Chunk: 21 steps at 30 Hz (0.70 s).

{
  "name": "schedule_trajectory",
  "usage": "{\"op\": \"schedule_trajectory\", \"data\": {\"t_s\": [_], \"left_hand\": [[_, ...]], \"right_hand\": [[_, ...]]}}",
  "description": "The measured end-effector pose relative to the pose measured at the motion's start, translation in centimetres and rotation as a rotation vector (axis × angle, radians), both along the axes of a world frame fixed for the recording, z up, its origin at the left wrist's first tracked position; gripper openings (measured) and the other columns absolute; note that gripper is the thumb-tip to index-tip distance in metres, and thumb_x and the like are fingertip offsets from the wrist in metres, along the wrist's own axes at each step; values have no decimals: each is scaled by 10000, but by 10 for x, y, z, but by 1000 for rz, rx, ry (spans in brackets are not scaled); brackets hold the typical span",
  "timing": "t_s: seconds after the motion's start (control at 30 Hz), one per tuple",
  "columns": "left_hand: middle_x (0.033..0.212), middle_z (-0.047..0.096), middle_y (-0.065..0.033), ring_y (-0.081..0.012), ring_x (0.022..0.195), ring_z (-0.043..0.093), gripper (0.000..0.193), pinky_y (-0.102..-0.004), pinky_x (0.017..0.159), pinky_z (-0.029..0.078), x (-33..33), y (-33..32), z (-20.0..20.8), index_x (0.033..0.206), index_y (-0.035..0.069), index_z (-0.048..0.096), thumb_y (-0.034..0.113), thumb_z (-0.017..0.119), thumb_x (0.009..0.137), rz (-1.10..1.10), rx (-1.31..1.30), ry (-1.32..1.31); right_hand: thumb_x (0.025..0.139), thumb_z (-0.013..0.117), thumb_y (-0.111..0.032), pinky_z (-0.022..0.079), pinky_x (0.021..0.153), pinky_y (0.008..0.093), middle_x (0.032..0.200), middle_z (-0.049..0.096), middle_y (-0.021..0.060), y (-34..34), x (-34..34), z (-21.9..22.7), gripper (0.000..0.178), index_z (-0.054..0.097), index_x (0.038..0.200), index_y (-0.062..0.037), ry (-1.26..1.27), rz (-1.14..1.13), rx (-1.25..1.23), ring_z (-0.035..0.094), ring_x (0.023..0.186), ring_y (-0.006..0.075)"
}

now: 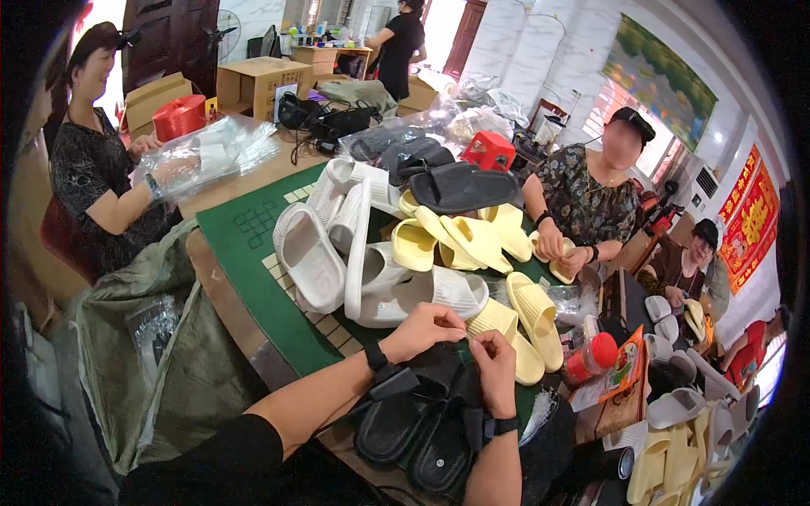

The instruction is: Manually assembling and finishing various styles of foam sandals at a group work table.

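Note:
My left hand (424,334) and my right hand (493,368) are close together, fingertips pinched. Whatever is between the fingers is too small to make out. Just below them lies a pair of black slide slippers (445,455), soles facing up toward me, partly covered by my right wrist. Right beyond my hands, pale yellow slippers (538,325) lie side by side. A heap of light grey slippers (309,258) sits beyond my left hand, with more yellow slippers (413,245) behind it and a black slipper (464,187) on top.
A green mat (226,221) covers part of the table. To the right stand a red-lidded jar (596,352) and piled slippers (675,409). At left a person handles clear plastic bags (224,156); across the table another holds a yellow slipper. A large grey-green sack (160,337) hangs at left.

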<state>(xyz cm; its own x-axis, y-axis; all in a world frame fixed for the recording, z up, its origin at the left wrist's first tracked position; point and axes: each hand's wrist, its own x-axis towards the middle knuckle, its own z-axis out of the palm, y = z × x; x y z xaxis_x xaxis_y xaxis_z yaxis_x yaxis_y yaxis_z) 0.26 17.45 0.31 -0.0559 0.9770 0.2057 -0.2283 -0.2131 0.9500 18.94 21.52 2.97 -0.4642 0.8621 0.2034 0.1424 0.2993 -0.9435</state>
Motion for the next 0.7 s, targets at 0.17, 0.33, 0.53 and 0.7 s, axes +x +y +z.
{"op": "schedule_trajectory", "data": {"t_s": [0.17, 0.33, 0.53, 0.7], "left_hand": [[981, 704, -78, -118, 895, 639, 82, -268, 830, 519, 1, 1, 1, 907, -31, 708, 10, 744, 844, -61, 8, 53], [985, 705, -82, -124, 889, 643, 88, -269, 835, 519, -1, -1, 2, 910, -32, 714, 18, 746, 845, -5, -16, 0], [967, 710, -72, -119, 866, 646, 83, -266, 811, 525, 0, -2, 5, 917, -27, 715, 16, 741, 851, -48, -5, 22], [921, 705, -58, -107, 831, 638, 83, -254, 777, 520, 0, -2, 5, 921, -31, 710, 13, 733, 855, 21, -6, 33]], "right_hand": [[930, 649, -38, 423, 693, 215, 831, 600, -23, 3, 2, -6, 38, 616, 937, -22, 14, 55, 23, 519, 756, 51], [933, 647, -37, 433, 710, 215, 831, 599, -25, -1, 1, 0, 37, 612, 933, -26, -12, 38, 38, 533, 772, 52], [927, 656, -41, 423, 661, 218, 798, 595, -25, -1, -1, -3, 42, 621, 925, -16, 40, 53, 31, 518, 727, 52], [938, 640, -33, 428, 680, 205, 819, 595, -37, -1, 1, -2, 31, 611, 932, -27, 8, 46, -8, 536, 751, 47]]}}
